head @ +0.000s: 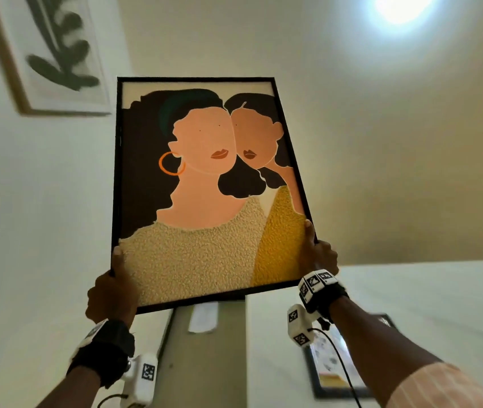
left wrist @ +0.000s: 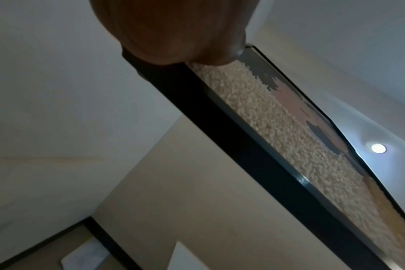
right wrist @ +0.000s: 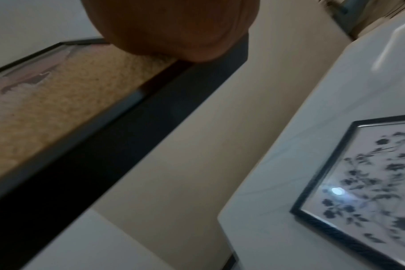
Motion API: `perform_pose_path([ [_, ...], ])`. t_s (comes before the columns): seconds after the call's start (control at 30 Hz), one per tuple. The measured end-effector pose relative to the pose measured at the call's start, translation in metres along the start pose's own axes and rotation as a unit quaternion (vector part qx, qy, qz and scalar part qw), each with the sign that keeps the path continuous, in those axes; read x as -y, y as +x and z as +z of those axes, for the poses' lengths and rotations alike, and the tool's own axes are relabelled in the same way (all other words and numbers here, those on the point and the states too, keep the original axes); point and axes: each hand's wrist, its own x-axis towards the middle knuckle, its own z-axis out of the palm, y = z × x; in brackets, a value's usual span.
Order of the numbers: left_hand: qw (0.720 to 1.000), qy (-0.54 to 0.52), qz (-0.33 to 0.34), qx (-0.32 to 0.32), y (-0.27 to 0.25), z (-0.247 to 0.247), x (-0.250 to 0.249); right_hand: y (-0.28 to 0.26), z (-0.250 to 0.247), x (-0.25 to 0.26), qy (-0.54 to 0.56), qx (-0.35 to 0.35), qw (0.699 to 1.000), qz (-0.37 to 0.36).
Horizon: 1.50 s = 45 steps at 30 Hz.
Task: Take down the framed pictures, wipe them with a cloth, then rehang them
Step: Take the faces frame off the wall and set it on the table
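A black-framed picture of two stylised figures (head: 204, 187) is held up in front of the wall, tilted slightly. My left hand (head: 115, 287) grips its lower left corner, thumb on the front. My right hand (head: 316, 254) grips the lower right edge, thumb along the frame. In the left wrist view the palm (left wrist: 173, 31) sits on the frame's black edge (left wrist: 243, 146). The right wrist view shows the palm (right wrist: 173, 27) on the same frame (right wrist: 127, 118). A wood-framed leaf print (head: 54, 54) hangs on the wall at upper left.
A white table (head: 411, 304) stands at the right with a black-framed floral picture (right wrist: 370, 182) lying flat on it, also visible under my right forearm (head: 334, 366). A white folded cloth (head: 203, 318) lies on the floor in the gap below. A ceiling light (head: 400, 7) glares overhead.
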Motion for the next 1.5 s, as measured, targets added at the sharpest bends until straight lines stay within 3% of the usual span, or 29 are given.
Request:
perform_pose_path([
  [0.2,0.992,0.047,-0.037,0.115,-0.109,0.126,0.006,0.06,-0.076,-0.143,-0.09,-0.047,0.992,0.076],
  [0.43,0.965,0.1,-0.116,0.212,-0.259,0.26,0.022,0.144,-0.157,-0.299,-0.19,-0.028,0.968,0.159],
  [0.67,0.923,0.212,-0.19,0.26,-0.353,0.301,0.054,0.151,-0.193,-0.409,-0.266,0.031,0.932,0.243],
  [0.93,0.901,0.259,-0.217,0.271,-0.389,0.303,0.084,0.138,-0.189,-0.455,-0.293,0.062,0.918,0.259],
  [1.17,0.898,0.269,-0.231,0.262,-0.383,0.31,0.095,0.134,-0.171,-0.474,-0.327,0.082,0.912,0.234],
  [1.5,0.902,0.258,-0.234,0.253,-0.392,0.327,0.108,0.149,-0.169,-0.498,-0.312,0.056,0.919,0.236],
])
